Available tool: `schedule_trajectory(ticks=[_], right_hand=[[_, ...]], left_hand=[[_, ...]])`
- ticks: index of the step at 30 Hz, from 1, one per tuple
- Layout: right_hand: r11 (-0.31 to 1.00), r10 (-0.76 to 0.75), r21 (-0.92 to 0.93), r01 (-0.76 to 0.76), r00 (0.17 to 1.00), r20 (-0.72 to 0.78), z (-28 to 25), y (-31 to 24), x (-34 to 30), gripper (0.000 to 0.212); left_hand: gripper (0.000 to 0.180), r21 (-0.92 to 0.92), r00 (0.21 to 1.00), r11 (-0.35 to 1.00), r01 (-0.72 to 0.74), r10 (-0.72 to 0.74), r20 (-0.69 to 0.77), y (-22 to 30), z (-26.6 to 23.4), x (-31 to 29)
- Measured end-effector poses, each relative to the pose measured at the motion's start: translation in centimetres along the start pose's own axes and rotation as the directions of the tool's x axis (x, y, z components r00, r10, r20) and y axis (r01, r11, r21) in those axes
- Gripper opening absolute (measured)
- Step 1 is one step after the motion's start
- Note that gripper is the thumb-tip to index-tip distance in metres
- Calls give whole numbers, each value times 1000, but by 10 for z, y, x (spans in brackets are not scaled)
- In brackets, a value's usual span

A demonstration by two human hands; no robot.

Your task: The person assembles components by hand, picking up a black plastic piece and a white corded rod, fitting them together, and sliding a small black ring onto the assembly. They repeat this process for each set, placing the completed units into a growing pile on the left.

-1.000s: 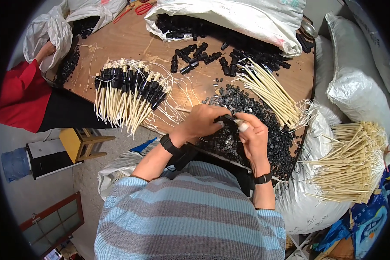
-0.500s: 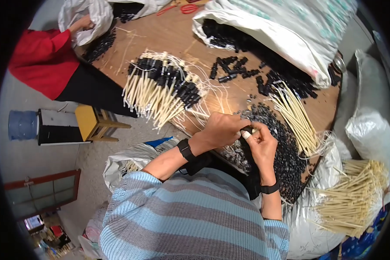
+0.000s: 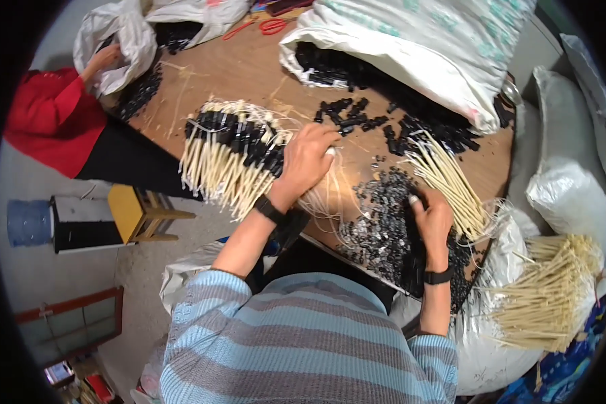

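My left hand (image 3: 308,159) reaches over the right edge of a bundle of pale sticks with black sleeves (image 3: 239,145). Its fingers are bent and apart, and the fingertips come close to loose black tubular pieces (image 3: 357,120). Thin white cords (image 3: 330,195) trail below this hand. My right hand (image 3: 435,221) rests at the right side of a heap of small dark pieces (image 3: 387,219); its fingers are curled, the thumb has a white wrap, and whatever it may pinch is hidden. Beside that hand lies a second bundle of pale sticks (image 3: 448,185).
A large white sack (image 3: 411,54) spills black pieces at the back. Red scissors (image 3: 273,26) lie at the far edge. A person in a red sleeve (image 3: 50,111) reaches into a white bag (image 3: 118,50) at left. More sticks (image 3: 545,296) fill a sack at right.
My hands were together over a small dark piece and have parted. My left hand moved up and left toward the sleeved bundle; my right hand moved right and down onto the heap.
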State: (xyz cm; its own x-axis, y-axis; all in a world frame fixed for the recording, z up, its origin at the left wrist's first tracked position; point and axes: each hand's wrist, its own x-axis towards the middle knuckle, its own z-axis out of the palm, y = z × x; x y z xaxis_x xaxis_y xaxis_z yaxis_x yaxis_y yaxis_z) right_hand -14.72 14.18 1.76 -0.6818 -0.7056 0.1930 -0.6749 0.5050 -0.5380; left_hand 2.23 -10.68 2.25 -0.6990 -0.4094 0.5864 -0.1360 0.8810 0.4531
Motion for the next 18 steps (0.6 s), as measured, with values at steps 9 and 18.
schedule_trajectory(ticks=[9, 18], right_hand=[[921, -14, -383, -69, 978, -208, -23, 83, 10, 7], [815, -282, -543, 204, 957, -64, -43, 59, 13, 10]], left_hand=[[25, 165, 859, 945, 281, -324, 396, -9, 69, 9], [35, 63, 854, 962, 265, -265, 447, 7, 50, -23]])
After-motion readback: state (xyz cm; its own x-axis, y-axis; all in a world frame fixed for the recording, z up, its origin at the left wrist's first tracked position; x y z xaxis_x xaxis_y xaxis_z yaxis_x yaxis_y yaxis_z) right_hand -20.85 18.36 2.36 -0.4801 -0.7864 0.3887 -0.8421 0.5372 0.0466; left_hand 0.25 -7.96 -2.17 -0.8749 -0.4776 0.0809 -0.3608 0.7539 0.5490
